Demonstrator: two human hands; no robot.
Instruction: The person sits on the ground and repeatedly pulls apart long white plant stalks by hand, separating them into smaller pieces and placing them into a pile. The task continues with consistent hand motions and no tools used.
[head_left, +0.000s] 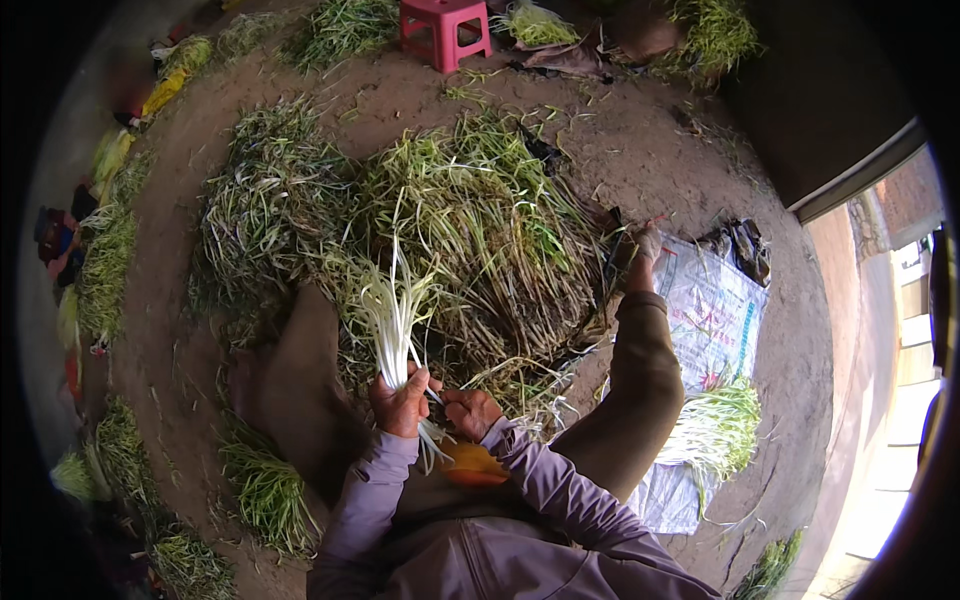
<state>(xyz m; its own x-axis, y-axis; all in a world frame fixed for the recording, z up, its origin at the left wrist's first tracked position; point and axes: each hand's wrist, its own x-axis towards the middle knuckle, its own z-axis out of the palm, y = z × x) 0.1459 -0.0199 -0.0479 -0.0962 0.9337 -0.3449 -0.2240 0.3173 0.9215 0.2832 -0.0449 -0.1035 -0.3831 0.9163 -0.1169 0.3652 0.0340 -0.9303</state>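
My left hand (401,401) is closed round a bunch of long, white-stemmed shoots (391,315), like young garlic or spring onions. Their pale green tips point away from me, and the lower ends hang below my fist. Right beside it, my right hand (471,412) is closed, its fingertips close to the bunch's lower stems; what it grips is hidden. Beyond both hands, between my legs, lies a big heap of uncleaned shoots (490,230) with brown, soiled stems. A looser pile of limp green trimmings (270,180) adjoins it on the left. Under my hands shows an orange patch (472,464).
At my right, a white printed sack (705,310) lies on the dirt floor, with a pile of clean white-stemmed shoots (715,430) on it. A pink stool (445,32) stands at the far side. Green bundles (265,485) lie to my left. Other people sit along the left edge.
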